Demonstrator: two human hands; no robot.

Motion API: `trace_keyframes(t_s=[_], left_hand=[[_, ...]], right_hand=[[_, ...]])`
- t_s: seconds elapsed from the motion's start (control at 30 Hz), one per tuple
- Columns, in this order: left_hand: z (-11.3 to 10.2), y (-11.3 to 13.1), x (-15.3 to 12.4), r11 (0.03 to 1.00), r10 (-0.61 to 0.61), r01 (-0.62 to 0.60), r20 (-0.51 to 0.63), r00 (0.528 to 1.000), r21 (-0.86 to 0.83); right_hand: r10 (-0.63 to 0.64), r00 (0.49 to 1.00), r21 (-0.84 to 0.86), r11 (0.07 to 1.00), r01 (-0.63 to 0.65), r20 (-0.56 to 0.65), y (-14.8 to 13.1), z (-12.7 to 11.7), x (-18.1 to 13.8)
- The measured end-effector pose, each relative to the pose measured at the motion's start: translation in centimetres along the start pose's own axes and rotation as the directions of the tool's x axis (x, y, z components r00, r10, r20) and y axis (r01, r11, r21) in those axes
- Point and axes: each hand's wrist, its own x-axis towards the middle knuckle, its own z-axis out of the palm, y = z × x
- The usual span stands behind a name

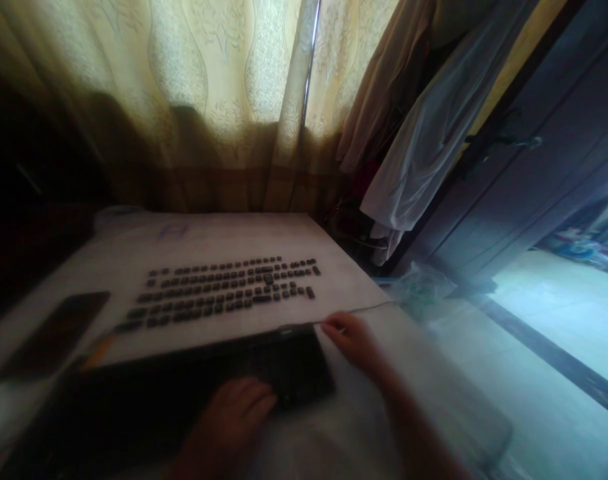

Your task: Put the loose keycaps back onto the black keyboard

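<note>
A black keyboard base [184,387] lies along the front of the white-covered table, dark and partly blurred. On it rests my left hand [237,410], fingers laid over its surface with nothing visible in them. Just past the base's right corner, my right hand [351,337] pinches a thin cable [371,307]. This cable runs from the base's far edge through the fingers and off to the right. Behind the base, many loose black keycaps [224,287] are set out in keyboard-like rows.
A dark flat rectangular object [59,333] lies at the left, near a small orange item [101,350]. Patterned curtains [224,100] hang behind the table [264,233]. Hanging clothes [414,153], a clear plastic bag [424,283] and a door [509,147] are on the right.
</note>
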Motion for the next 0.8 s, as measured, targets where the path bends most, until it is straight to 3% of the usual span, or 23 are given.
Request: trace_keyframes(t_s=[0.07, 0.13, 0.23, 0.33, 0.43, 0.6, 0.8], left_hand=[[1.0, 0.0, -0.2, 1.000, 0.013, -0.013, -0.043, 0.999, 0.010], [2.1, -0.1, -0.4, 1.000, 0.000, 0.004, -0.245, 0.969, 0.015], [3.2, -0.2, -0.3, 1.000, 0.003, 0.000, -0.349, 0.937, 0.008], [2.8, -0.3, 0.0, 1.000, -0.004, 0.003, -0.263, 0.965, -0.005], [1.9, -0.4, 0.2, 1.000, -0.006, 0.001, -0.270, 0.963, -0.020], [0.2, -0.1, 0.5, 0.999, 0.010, -0.013, -0.075, 0.997, -0.048], [-0.6, 0.0, 0.4, 0.997, -0.004, 0.005, 0.002, 1.000, -0.073]], right_hand=[[0.035, 0.998, -0.035, 0.999, -0.036, -0.044, 0.8, -0.2, 2.5], [0.081, 0.993, -0.063, 0.994, -0.087, -0.089, 1.7, -0.1, 4.7], [0.148, 0.982, -0.091, 0.983, -0.159, -0.120, 3.0, 0.9, 6.8], [0.202, 0.973, -0.113, 0.970, -0.213, -0.108, 3.8, 2.2, 7.3], [0.249, 0.964, -0.133, 0.956, -0.260, -0.097, 4.1, 2.9, 7.1], [0.295, 0.951, -0.173, 0.936, -0.307, -0.089, 4.1, 2.8, 6.6], [0.311, 0.946, -0.233, 0.917, -0.323, -0.088, 3.7, 2.9, 6.4]])
